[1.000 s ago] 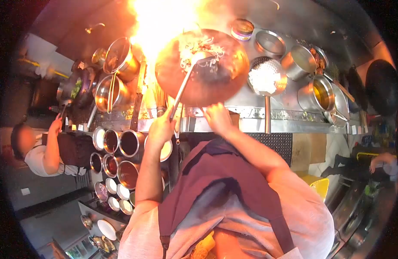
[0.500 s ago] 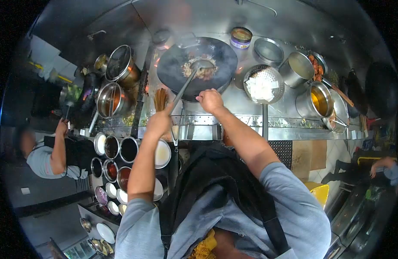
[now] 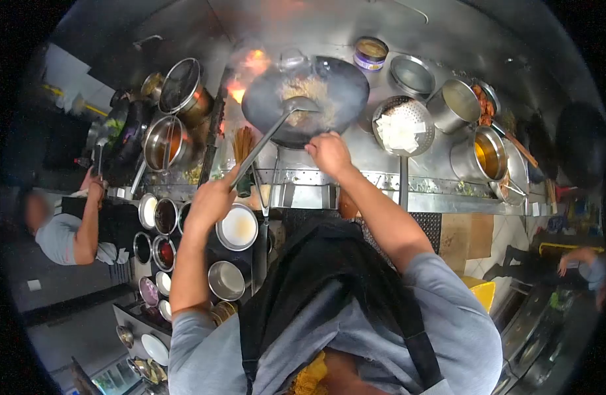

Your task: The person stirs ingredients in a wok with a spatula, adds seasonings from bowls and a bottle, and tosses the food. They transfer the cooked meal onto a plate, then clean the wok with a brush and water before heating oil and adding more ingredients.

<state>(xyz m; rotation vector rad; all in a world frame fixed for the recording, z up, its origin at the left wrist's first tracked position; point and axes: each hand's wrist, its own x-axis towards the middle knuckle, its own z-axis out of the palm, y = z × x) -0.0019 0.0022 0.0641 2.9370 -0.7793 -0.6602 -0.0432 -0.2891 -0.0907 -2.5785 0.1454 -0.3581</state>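
Observation:
My left hand (image 3: 214,201) is closed round the long handle of a metal ladle (image 3: 300,104). The ladle's bowl is inside a dark wok (image 3: 346,92), over a heap of small pale-brown food pieces (image 3: 307,87) whose kind I cannot make out. At the wok's near edge, my right hand (image 3: 330,155) is closed on the wok; the part it grips is mostly hidden under the fingers. Steam blurs the wok's inside. Left of the wok stands a bamboo brush (image 3: 242,148), with the ladle's handle passing beside it.
Flames (image 3: 236,91) rise left of the wok. To the right are a strainer with white pieces (image 3: 400,131), a pot of yellow liquid (image 3: 487,153) and a tin (image 3: 370,54). Several seasoning bowls (image 3: 237,227) sit at lower left. A co-worker (image 3: 66,227) works at far left.
The wok has shifted slightly right and away from me, and its food lies farther back. My left hand and the ladle's handle have moved left and nearer my body. Flames have flared up.

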